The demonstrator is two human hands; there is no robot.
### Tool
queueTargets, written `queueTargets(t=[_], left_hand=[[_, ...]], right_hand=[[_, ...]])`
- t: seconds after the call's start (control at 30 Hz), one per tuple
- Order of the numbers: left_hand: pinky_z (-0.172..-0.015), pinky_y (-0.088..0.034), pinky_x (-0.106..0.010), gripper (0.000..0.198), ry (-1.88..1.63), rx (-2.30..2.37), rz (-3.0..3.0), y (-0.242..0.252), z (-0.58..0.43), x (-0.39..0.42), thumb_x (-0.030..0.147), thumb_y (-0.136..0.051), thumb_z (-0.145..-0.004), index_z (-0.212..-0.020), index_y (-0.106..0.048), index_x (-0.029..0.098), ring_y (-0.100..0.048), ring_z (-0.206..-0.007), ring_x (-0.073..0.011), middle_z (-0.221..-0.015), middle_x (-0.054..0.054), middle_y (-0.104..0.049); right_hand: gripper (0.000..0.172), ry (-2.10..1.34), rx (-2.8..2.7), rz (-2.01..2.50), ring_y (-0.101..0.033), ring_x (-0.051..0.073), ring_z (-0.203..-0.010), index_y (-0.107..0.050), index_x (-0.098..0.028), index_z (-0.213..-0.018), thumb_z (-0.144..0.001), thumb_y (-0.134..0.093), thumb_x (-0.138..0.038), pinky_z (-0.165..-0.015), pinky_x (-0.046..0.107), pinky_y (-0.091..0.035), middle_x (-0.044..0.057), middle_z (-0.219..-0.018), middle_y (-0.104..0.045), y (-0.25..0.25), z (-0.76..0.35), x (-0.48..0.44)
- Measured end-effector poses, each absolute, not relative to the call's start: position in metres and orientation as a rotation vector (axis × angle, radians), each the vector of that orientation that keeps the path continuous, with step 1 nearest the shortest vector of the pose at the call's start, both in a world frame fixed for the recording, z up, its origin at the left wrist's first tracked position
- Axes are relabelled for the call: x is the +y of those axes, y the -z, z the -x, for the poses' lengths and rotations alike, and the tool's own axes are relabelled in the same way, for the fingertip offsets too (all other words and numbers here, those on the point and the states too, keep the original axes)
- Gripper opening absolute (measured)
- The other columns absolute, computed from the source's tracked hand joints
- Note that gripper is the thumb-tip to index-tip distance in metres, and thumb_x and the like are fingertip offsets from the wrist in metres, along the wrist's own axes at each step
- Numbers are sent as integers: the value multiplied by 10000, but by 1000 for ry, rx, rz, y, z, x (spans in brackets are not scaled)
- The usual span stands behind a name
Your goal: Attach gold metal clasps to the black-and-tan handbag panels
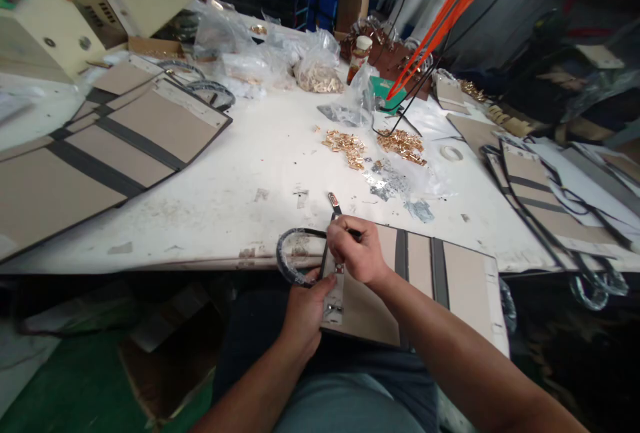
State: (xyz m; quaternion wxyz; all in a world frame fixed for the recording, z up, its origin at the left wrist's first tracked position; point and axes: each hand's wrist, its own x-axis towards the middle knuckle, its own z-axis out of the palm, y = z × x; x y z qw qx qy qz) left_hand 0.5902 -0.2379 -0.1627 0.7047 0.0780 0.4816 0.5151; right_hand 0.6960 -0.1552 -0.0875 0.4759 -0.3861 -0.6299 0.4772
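A tan bag panel point(425, 280) with dark stripes lies across the table's front edge and my lap. My left hand point(305, 306) grips its near left edge, thumb on a strip of metal fittings point(334, 296). My right hand point(356, 250) is closed on a thin dark tool point(356, 234), pressed down at the panel's top left corner. A black plastic-wrapped handle loop point(289, 256) curves out to the left of the hands. A small red-tipped piece point(334, 202) lies on the table just beyond the panel.
Two piles of gold metal fittings point(350, 146) point(403, 145) sit mid-table. Stacked tan panels point(125, 140) fill the left, more panels point(540, 200) the right. Plastic bags of parts point(315, 66), a bottle point(359, 53), a tape roll point(453, 152) and a beige machine point(60, 20) stand behind.
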Motion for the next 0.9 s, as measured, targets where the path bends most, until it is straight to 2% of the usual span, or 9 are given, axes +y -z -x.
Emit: queueTargets(t=[0.1,0.23,0.33,0.4,0.6,0.73,0.9], left_hand=[[-646,-574,-318,491,-1130,1082,-172,165,-590,-238,354,-930,-579,-989,-791,123,-748,-670,-239,-756,-78,-780],[-624,-573,-314,500,-1123,1106,-195,165,-591,-238,354,-925,-578,-1001,-789,123,-765,-692,-260,-759,-86,-785],[-662,-597,-338,534,-1117,1103,-182,166,-589,-238,354,-927,-571,-1030,-785,119,-781,-733,-283,-778,-90,-794],[-679,-611,-353,574,-1097,1105,-174,168,-588,-239,354,-933,-570,-1067,-776,113,-790,-762,-300,-800,-99,-802],[-745,-639,-371,567,-1040,1146,-152,170,-585,-250,306,-932,-644,-1155,-752,137,-805,-890,-324,-882,-96,-823],[-812,-647,-418,549,-993,1177,-141,170,-584,-258,333,-925,-692,-1179,-744,154,-795,-980,-347,-975,-109,-824],[-958,-615,-443,640,-1124,1403,-404,172,-554,-264,464,-851,-792,-1336,-650,194,-691,-1249,-351,-1299,-132,-742]], right_hand=[[493,-1171,-1478,929,-409,118,-495,-477,-218,-591,-1001,-640,-437,-497,274,-342,-38,-521,-464,97,-700,-159],[525,-1158,-1389,861,-421,113,-469,-467,-222,-595,-1012,-610,-508,-486,272,-350,-36,-522,-480,101,-701,-162],[544,-1244,-1422,984,-397,105,-437,-451,-222,-583,-1000,-612,-533,-468,263,-328,-45,-475,-474,95,-710,-161],[502,-1277,-1514,1144,-412,106,-448,-494,-211,-614,-983,-639,-519,-483,256,-328,-51,-478,-491,88,-724,-160],[129,-836,-1840,1655,-666,168,-738,-778,-206,-891,-896,-709,-316,-704,263,-439,7,-813,-761,98,-760,-153],[138,-672,-2018,1759,-730,224,-923,-810,-249,-954,-896,-692,-291,-764,279,-448,44,-1003,-813,115,-750,-148],[197,-570,-2074,1832,-733,239,-940,-797,-239,-958,-940,-605,-283,-747,292,-439,74,-1047,-809,118,-743,-139]])
